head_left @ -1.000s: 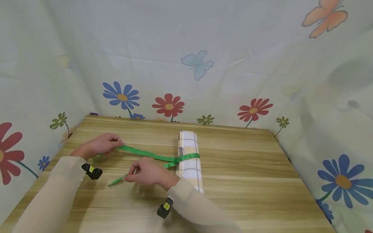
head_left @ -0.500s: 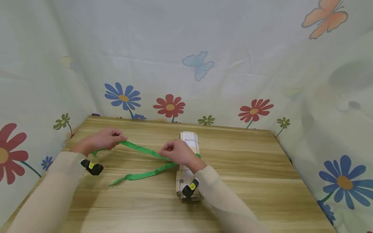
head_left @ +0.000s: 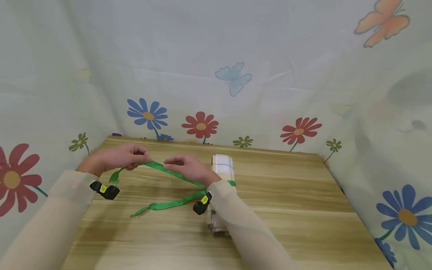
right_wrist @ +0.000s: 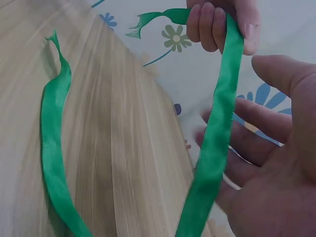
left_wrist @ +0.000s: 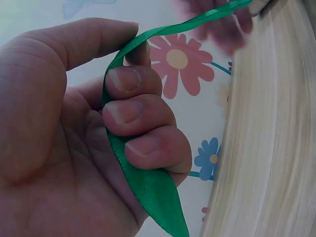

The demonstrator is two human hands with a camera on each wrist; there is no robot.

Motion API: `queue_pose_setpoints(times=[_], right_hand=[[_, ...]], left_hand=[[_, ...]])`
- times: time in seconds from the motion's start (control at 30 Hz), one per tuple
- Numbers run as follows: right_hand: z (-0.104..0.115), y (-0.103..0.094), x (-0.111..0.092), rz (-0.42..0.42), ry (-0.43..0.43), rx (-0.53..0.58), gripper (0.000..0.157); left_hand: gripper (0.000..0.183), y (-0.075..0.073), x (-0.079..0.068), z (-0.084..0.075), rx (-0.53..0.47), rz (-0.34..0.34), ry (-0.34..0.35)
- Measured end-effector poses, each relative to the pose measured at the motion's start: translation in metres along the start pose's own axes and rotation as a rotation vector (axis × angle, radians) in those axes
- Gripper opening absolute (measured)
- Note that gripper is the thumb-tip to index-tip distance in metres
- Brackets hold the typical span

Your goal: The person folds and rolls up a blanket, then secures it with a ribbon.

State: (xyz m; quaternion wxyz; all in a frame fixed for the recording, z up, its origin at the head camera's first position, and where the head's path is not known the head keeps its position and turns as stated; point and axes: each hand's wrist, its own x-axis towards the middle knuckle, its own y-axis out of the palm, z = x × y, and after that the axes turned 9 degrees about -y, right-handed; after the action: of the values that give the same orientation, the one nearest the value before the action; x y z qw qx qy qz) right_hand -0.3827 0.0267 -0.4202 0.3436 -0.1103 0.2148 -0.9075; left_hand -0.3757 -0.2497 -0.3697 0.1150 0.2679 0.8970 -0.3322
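A white checked cloth (head_left: pixel 223 161), rolled or folded into a long bundle, lies on the table with a green ribbon (head_left: pixel 158 166) around its middle. My left hand (head_left: pixel 125 156) pinches one length of that ribbon between thumb and index finger and draws it out to the left. Its frayed end hangs below the palm, the other fingers curled against it. Alongside this length is my right hand (head_left: pixel 192 167); the right wrist view shows its thumb apart and its fingers (right_wrist: pixel 252 140) extended behind the ribbon. The second tail (head_left: pixel 173 204) lies loose on the wood. My right forearm hides part of the bundle.
The wood-grain table (head_left: pixel 287 221) ends at a white backdrop (head_left: pixel 270 93) printed with flowers and butterflies, which rises at the back and both sides. A black wrist camera (head_left: pixel 107 191) is strapped to each sleeve.
My right hand let go of the lower ribbon tail, rose to the upper length near the bundle, then moved left along it toward my left hand. The left hand lifted slightly, still pinching the ribbon.
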Motion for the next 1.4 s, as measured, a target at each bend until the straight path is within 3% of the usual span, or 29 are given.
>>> queue_pose_setpoints(times=[0.17,0.37,0.63,0.9,1.23,1.33,1.4], right_hand=[[-0.001,-0.004,0.004,0.076,-0.014,0.136,0.026],[0.003,-0.014,0.0,0.113,-0.055,0.111,0.022],[0.014,-0.039,-0.014,0.095,-0.047,0.172,0.024],[0.024,-0.068,-0.028,0.018,-0.097,0.258,0.026],[0.033,-0.087,-0.045,-0.037,-0.11,0.377,0.026],[0.036,-0.092,-0.05,-0.046,-0.123,0.422,0.029],[0.039,-0.096,-0.054,-0.054,-0.144,0.467,0.033]], left_hand=[[0.028,0.002,0.002,0.0,0.008,0.006,0.02],[0.03,0.005,0.003,0.001,0.017,-0.019,0.035],[0.033,0.021,0.013,0.009,-0.033,-0.104,0.098],[0.038,0.049,0.038,0.025,-0.189,-0.164,0.135],[0.056,0.093,0.071,0.025,-0.431,-0.184,0.193],[0.051,0.111,0.085,0.017,-0.439,-0.186,0.233],[0.044,0.123,0.094,0.007,-0.391,-0.176,0.264]])
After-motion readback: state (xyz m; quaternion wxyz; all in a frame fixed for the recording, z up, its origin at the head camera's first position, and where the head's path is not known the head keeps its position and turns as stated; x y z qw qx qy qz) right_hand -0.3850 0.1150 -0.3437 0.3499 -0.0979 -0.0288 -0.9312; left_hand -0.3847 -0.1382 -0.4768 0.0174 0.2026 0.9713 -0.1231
